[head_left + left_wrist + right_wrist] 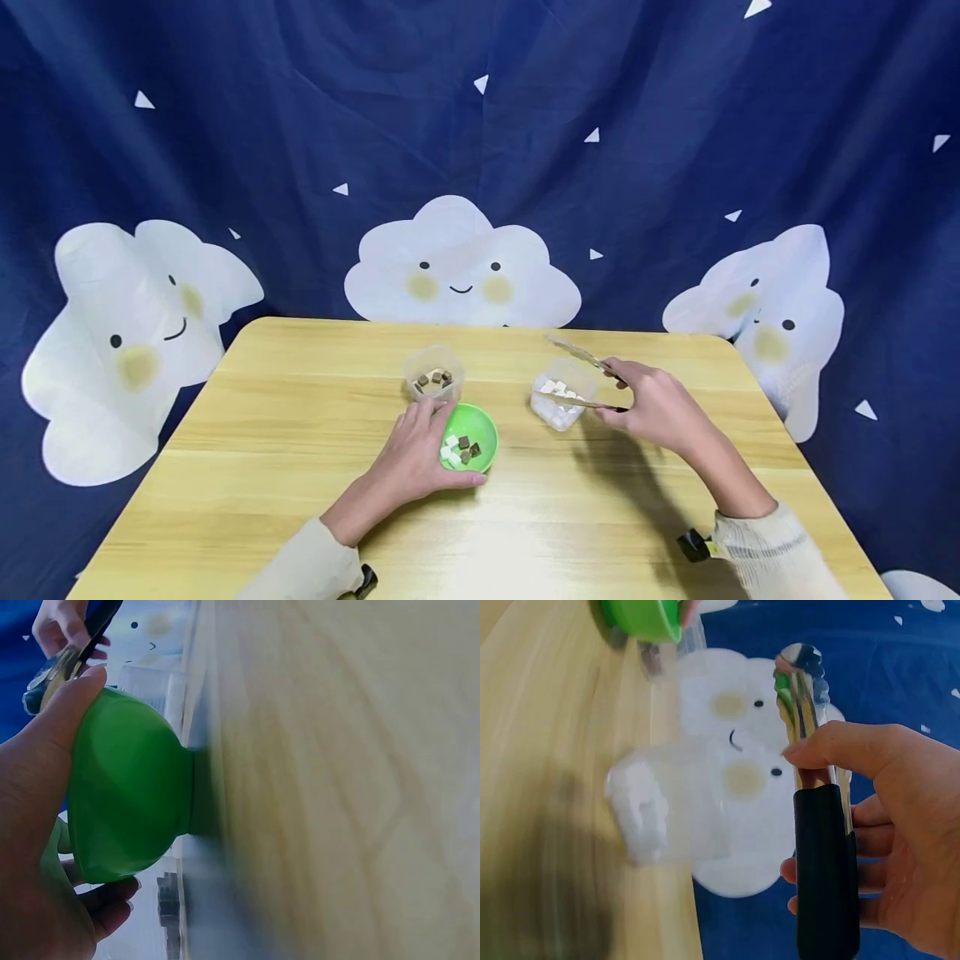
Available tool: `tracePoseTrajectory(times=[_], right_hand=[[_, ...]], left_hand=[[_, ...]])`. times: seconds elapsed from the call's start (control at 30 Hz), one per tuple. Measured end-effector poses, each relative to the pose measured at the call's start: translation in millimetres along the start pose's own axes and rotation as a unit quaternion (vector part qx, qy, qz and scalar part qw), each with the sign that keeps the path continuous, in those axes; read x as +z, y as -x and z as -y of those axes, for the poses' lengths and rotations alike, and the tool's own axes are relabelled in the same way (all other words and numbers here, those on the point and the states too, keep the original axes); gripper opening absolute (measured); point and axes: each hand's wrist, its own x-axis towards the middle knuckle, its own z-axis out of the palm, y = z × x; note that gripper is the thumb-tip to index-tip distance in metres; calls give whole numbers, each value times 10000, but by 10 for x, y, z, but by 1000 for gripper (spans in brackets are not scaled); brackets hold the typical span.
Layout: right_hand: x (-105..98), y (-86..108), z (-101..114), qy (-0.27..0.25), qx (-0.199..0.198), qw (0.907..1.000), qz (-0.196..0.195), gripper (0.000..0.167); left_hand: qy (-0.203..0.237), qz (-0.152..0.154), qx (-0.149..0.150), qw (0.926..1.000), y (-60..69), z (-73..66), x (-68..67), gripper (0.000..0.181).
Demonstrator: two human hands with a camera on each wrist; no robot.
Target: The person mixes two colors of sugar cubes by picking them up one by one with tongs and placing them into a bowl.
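Observation:
My left hand grips the rim of a small green bowl, thumb on the near side and fingers on the far side. White and brown cubes lie inside it. My right hand holds metal tongs with black handles, their arms spread apart above a clear container of white cubes. Nothing shows between the tong tips. In the right wrist view the thumb presses along the tongs while the fingers curl behind the handle.
Just beyond the green bowl stands another clear container with brown cubes. Everything rests on a wooden table. A dark blue curtain with cloud faces hangs behind its far edge.

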Motion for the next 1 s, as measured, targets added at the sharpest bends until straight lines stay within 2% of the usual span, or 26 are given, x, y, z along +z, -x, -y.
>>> tracePoseTrajectory(times=[0.17,0.37,0.53,0.73,1.0], right_hand=[[-15,84,-146,-98,139,9998,-54,46],[-5,194,-288,87,71,9995,-307,50],[21,249,-351,213,74,9985,-492,42],[19,324,-401,230,444,9984,-263,30],[20,416,-460,183,1169,9920,433,43]], left_hand=[[-59,-11,-55,10000,-4,16,-20,124],[65,53,-60,9999,-11,-4,-35,123],[23,59,-76,10000,-11,-8,-21,124],[6,104,-71,9999,-10,-13,-19,125],[37,32,-87,10000,-2,-1,0,124]])
